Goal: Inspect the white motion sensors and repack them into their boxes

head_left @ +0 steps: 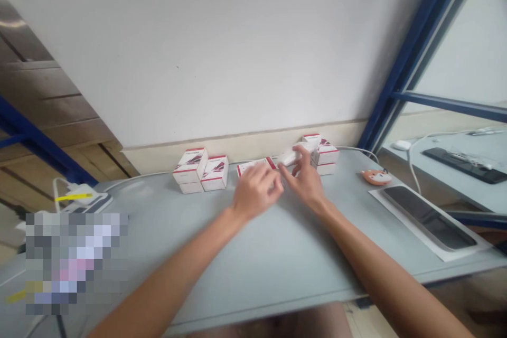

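grey table (273,269), red-and-white boxes (215,174), orange object (375,177), white sheet (438,252)

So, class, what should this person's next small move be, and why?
Perhaps the left hand should steady the red-edged box: the box shows just beyond that hand, while the right hand is at a white item beside it. Blur hides how firmly either hand grips.

Could be a dorm or office, judging by a wall (253,47) at twelve o'clock, blue frame (407,60) at two, tabletop (253,269) at six.
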